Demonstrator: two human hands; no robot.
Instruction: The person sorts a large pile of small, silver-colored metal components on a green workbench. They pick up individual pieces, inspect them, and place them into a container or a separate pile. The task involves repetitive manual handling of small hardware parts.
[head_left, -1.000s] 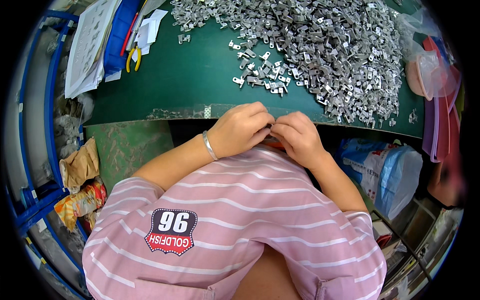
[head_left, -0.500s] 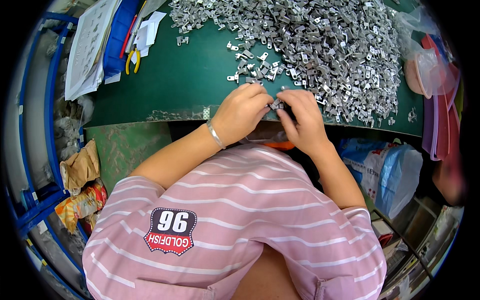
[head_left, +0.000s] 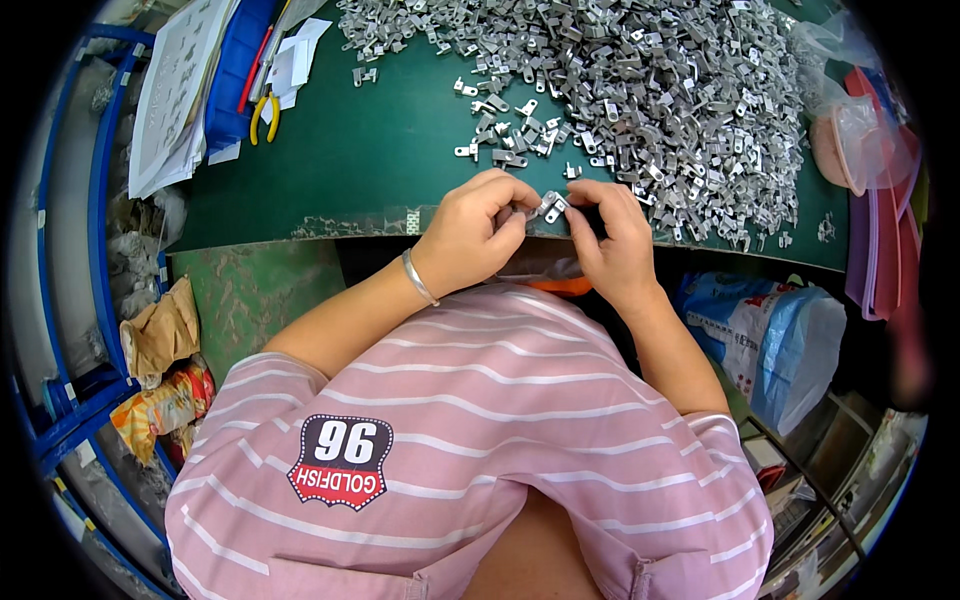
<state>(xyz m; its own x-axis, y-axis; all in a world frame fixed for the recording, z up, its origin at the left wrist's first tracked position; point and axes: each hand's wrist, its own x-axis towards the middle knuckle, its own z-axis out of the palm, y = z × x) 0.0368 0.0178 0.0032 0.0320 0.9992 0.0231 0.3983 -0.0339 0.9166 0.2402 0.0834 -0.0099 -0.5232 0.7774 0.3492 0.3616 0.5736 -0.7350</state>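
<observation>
My left hand [head_left: 475,228] is closed, its fingertips pinching the left side of a small silver metal bracket [head_left: 553,208] at the table's front edge. From the other side, my right hand [head_left: 618,240] has its thumb and forefinger on the same piece. The bracket shows a flat tab with a hole; its left end is partly hidden by fingers. Just beyond the hands, a loose bracket [head_left: 572,171] lies on the green table [head_left: 360,140]. Past it spreads a large pile of similar metal brackets [head_left: 680,110], with several scattered at its left side.
At the left stand a blue bin [head_left: 232,100], a stack of papers [head_left: 178,100] and yellow-handled pliers [head_left: 265,120]. A pink container [head_left: 836,152] with clear plastic is at the right. Below the table edge sits a blue-and-white bag [head_left: 765,340]. Blue shelving [head_left: 100,190] runs along the far left.
My hands have drawn slightly apart, and the bracket between them shows more plainly. The right fingers have moved off the loose bracket beyond them, which now lies uncovered.
</observation>
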